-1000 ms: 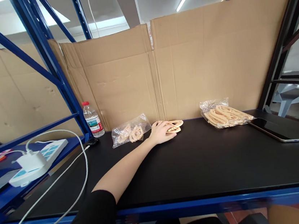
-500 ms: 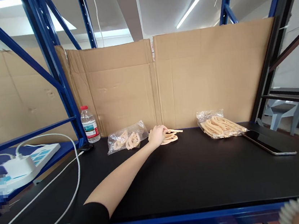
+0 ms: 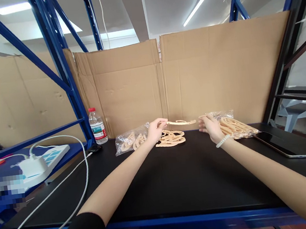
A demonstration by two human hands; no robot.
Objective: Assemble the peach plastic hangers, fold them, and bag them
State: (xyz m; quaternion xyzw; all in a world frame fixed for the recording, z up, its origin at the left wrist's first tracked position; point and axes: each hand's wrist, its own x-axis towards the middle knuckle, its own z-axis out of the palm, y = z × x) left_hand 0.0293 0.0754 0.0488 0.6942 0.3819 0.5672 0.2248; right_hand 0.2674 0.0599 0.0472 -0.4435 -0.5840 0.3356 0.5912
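My left hand [image 3: 155,129] pinches one end of a thin beige wooden piece [image 3: 181,122], which is held level above the black table. Below it lies a loose pile of similar beige pieces [image 3: 171,138]. My right hand [image 3: 210,126], with a pale beaded bracelet, is just beyond the piece's far end, fingers apart and not touching it. A clear bag [image 3: 132,139] with beige rings lies left of my left hand. Behind and beside my right hand is another clear bag [image 3: 237,127], full of beige pieces.
A bottle with a red cap [image 3: 98,128] stands at the back left. A dark phone [image 3: 282,144] lies at the right. White cables cross the left side near a power strip [image 3: 40,161]. Cardboard panels [image 3: 220,72] and blue posts rise behind the table.
My left hand has risen from the pile, lifting one beige piece. My right hand has come from the bottom right corner to the back of the table. The view has shifted slightly.
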